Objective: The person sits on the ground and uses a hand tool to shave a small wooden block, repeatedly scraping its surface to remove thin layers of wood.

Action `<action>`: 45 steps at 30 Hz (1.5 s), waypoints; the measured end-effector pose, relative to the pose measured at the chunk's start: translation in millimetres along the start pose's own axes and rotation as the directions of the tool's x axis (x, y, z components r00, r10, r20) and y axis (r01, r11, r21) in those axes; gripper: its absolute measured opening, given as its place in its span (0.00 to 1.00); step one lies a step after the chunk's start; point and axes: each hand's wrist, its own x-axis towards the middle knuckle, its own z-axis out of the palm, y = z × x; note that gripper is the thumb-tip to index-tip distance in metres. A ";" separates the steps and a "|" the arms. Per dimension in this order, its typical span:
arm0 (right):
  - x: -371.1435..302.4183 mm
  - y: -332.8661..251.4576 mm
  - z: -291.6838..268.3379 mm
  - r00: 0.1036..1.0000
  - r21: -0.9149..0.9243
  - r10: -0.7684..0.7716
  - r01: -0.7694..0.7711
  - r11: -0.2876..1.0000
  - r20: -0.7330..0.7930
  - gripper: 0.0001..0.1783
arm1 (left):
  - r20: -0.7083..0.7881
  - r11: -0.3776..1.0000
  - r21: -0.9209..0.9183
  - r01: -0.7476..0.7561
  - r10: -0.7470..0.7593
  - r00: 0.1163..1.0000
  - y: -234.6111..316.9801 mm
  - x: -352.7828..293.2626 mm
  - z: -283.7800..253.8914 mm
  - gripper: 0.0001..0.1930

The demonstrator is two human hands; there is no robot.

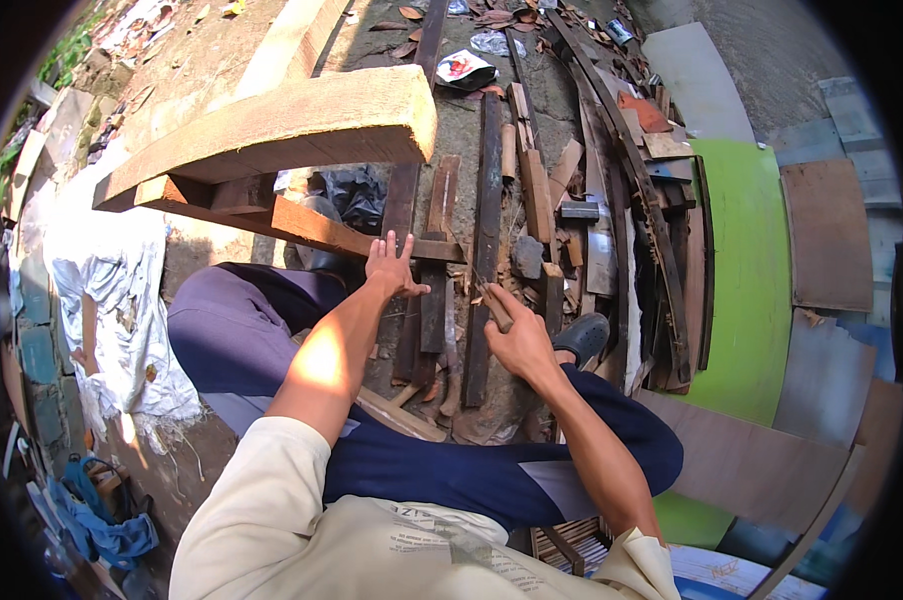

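My left hand [390, 268] lies with its fingers spread on a wooden bar [322, 228], near its darker right end. This bar runs left beneath a thick curved timber [282, 125] and appears to be part of the same frame. In my right hand [520, 338] is a thin-bladed tool with a wooden handle [499, 312]. Its narrow blade points up and away, close to the bar's end; seen nearly edge-on, its exact kind is unclear. Below the bar, dark wooden offcuts [433, 310] lie between my bent legs.
A long dark plank [487, 200] lies just beyond my right hand. A hammer head [579, 211], a grey stone [527, 257] and scrap wood lie to the right, beside a green panel [742, 280]. White cloth [112, 290] is spread at the left.
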 end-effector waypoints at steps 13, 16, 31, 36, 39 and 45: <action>-4.5 21.2 1.6 0.997 0.151 0.020 -0.032 0.988 0.081 0.38 | 0.024 0.818 -0.449 0.359 -0.391 0.920 50.4 34.7 2.7 0.76; -7.4 19.2 0.9 0.996 0.156 0.045 -0.057 0.986 0.082 0.39 | 0.012 0.831 -0.436 0.346 -0.379 0.925 49.0 37.6 2.8 0.76; -45.9 4.9 -24.0 0.996 0.171 0.061 -0.071 0.983 0.065 0.36 | 0.128 0.830 -0.444 0.338 -0.314 0.941 36.4 56.0 11.3 0.77; 25.8 9.3 12.3 0.977 0.098 0.163 -0.177 0.979 0.136 0.39 | 0.190 0.813 -0.509 0.282 -0.213 0.958 17.8 59.8 11.6 0.63; -17.9 4.8 -5.5 0.993 0.136 0.081 -0.091 0.987 0.081 0.39 | 0.172 0.825 -0.487 0.286 -0.231 0.958 14.5 58.1 11.9 0.63; -21.6 12.4 -12.1 0.997 0.143 0.074 -0.075 0.987 0.015 0.39 | 0.164 0.847 -0.414 0.333 -0.290 0.943 28.4 65.4 4.9 0.63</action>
